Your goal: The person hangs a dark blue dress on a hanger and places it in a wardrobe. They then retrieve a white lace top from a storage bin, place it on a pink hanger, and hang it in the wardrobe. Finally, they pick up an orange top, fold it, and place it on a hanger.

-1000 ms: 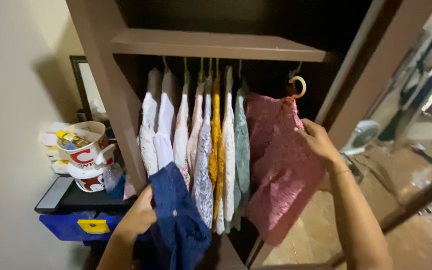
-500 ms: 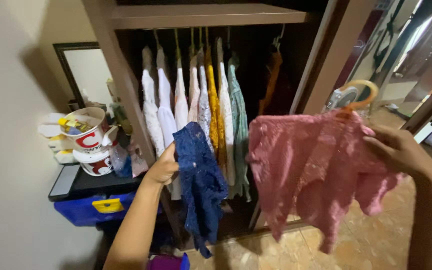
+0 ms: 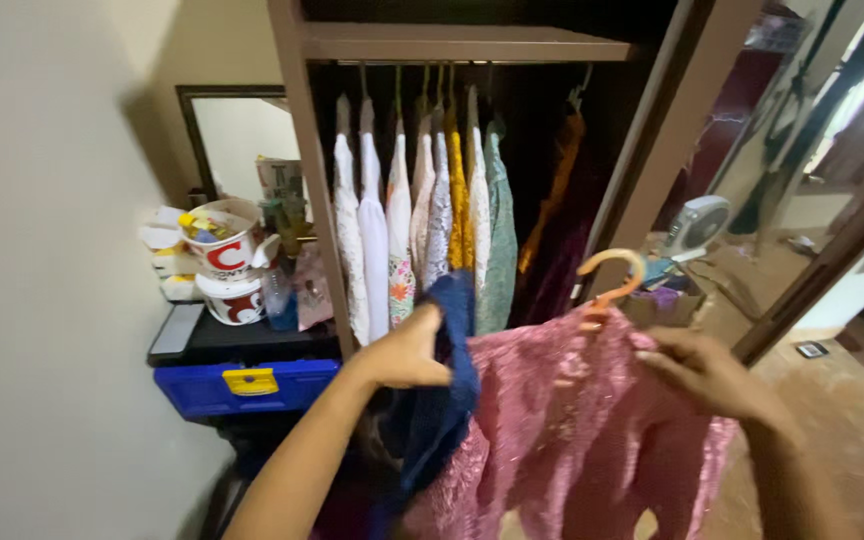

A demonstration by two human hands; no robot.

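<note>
Left hand (image 3: 407,352) is clenching a navy lace garment (image 3: 442,400), which is hanging down, long axis vertical. Right hand (image 3: 707,372) is pinching the pink lace top (image 3: 572,430) at its shoulder, just right of the navy piece and touching it. Orange hanger (image 3: 607,275) is poking up between the hands. Wardrobe (image 3: 672,120) with hung clothes (image 3: 422,210) is standing behind; blue crate (image 3: 242,385) is sitting left.
</note>
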